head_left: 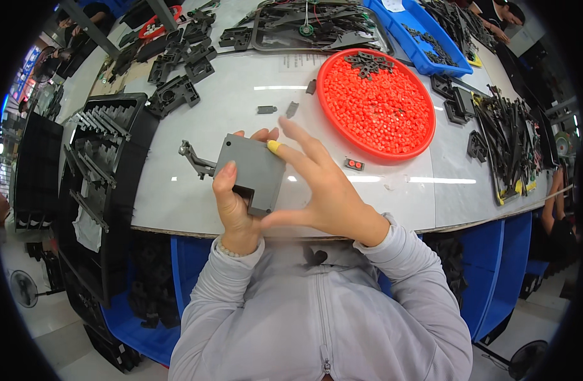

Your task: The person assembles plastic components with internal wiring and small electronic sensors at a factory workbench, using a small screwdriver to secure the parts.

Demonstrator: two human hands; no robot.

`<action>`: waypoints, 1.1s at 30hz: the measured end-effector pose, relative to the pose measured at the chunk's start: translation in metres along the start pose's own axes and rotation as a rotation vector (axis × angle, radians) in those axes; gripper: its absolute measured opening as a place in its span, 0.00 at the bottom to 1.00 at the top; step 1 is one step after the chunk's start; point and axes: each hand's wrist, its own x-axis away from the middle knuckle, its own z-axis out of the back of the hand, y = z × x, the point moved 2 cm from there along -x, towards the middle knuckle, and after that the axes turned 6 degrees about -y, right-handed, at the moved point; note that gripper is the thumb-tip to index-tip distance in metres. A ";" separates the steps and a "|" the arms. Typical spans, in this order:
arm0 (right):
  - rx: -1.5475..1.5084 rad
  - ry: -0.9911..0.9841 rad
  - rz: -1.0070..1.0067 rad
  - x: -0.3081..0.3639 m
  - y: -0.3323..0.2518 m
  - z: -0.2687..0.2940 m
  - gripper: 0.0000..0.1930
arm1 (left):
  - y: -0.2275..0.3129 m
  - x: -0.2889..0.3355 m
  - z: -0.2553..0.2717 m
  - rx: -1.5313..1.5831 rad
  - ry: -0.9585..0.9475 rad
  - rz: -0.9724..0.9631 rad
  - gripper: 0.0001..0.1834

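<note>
Above the near edge of the white table (393,206), left hand (235,216) grips a flat grey box (253,162), matte, corner-holed, notched at its lower edge; right hand (326,190) spread open alongside, contact unclear.

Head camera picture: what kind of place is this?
Probably a factory workshop: there's a red tray of little red pieces, a blue bin of small dark parts, and another person near the table.

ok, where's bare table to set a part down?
Left: white tabletop between black crate and bracket beside held grey block. Right: between red tray and black strips, toward the front. Crowded: far side, around blue bin.
</note>
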 end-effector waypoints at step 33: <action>-0.705 -0.198 -0.214 0.016 0.002 -0.029 0.33 | 0.174 0.060 0.062 -0.486 0.182 -0.338 0.27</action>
